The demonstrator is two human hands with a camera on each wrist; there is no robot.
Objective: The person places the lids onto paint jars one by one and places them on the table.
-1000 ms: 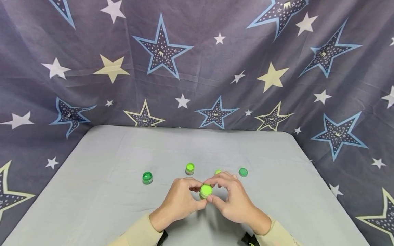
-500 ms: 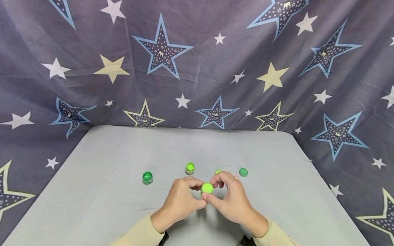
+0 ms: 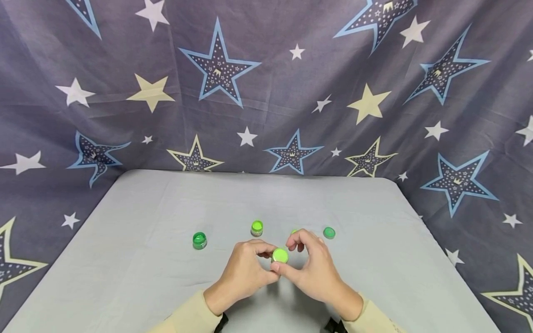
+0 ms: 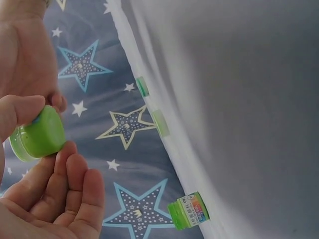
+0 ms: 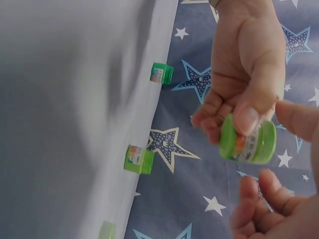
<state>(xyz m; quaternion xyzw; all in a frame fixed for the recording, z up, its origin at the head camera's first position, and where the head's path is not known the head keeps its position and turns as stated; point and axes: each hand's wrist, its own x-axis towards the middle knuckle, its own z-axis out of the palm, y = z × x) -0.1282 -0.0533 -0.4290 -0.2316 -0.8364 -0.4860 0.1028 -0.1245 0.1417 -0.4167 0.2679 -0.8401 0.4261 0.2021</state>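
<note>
A small light-green jar (image 3: pixel 280 256) with a flat, pale top is held upright above the table. My left hand (image 3: pixel 243 268) pinches it between thumb and fingers, and the thumb covers part of its label in the right wrist view. My right hand (image 3: pixel 318 273) is at the jar's right side. Its thumb lies at the jar's near edge, while its loosely bent fingers stand apart from the jar. In the right wrist view a gap shows between these fingertips (image 5: pixel 269 181) and the jar.
On the grey-covered table (image 3: pixel 137 277) stand a dark green jar (image 3: pixel 199 241) and a light-green jar (image 3: pixel 257 228), both lidless. A green lid (image 3: pixel 329 233) lies at right; a lighter green one (image 3: pixel 294 231) is partly hidden behind my right hand. A star-patterned curtain (image 3: pixel 266 111) hangs behind.
The right forefinger has come off the jar and drawn back to the right, while the right thumb has shifted left along its near edge. The left hand keeps its grip.
</note>
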